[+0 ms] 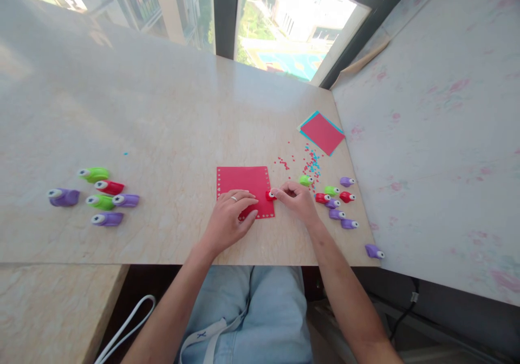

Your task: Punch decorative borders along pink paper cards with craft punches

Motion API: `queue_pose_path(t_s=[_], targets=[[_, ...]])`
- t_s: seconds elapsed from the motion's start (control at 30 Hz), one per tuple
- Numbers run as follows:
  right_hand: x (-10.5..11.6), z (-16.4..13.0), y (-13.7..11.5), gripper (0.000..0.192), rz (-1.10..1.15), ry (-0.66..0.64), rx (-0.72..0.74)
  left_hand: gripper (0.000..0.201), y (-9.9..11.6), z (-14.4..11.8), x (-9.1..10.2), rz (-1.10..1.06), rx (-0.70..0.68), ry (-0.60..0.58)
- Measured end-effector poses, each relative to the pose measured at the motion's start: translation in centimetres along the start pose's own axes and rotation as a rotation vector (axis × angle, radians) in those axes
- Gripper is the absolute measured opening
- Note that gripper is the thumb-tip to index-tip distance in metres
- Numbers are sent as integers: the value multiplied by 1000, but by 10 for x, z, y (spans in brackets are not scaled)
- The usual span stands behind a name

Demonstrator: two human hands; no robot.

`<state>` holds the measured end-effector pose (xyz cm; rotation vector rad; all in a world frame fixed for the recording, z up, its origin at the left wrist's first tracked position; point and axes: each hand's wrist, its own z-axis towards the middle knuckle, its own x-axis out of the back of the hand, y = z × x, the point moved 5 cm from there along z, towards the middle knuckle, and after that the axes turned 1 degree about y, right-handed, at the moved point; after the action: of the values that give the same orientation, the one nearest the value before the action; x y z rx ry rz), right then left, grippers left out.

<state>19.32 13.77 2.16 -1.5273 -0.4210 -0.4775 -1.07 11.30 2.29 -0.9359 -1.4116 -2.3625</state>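
ok so here's my view: my left hand (229,218) is lying flat, fingers spread, pressing down on the red paper sheet (244,188) that sits on the marble table (162,115) right in front of me. My right hand (296,199) has its fingertips pinched together on a small red punch (270,195) sitting at the sheet's right edge. The sheet has a row of tiny holes along its borders. Just right of my hand there's a cluster of small punches (337,204), green, red and purple, with red and blue paper bits (311,163) scattered behind them. Further back is a stack of red and blue paper (322,132). Well off to the left sits a group of bigger punches (99,197)
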Motion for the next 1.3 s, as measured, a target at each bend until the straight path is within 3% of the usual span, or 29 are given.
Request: queue_pose_path(t_s=[0.43,1.3], targets=[[-1,4,0,46,-2,-75,-83,15,0,0,0,6,-8,11],[-2,17,1,48,-230,-269,11,14,0,1,-1,-4,-2,-4]])
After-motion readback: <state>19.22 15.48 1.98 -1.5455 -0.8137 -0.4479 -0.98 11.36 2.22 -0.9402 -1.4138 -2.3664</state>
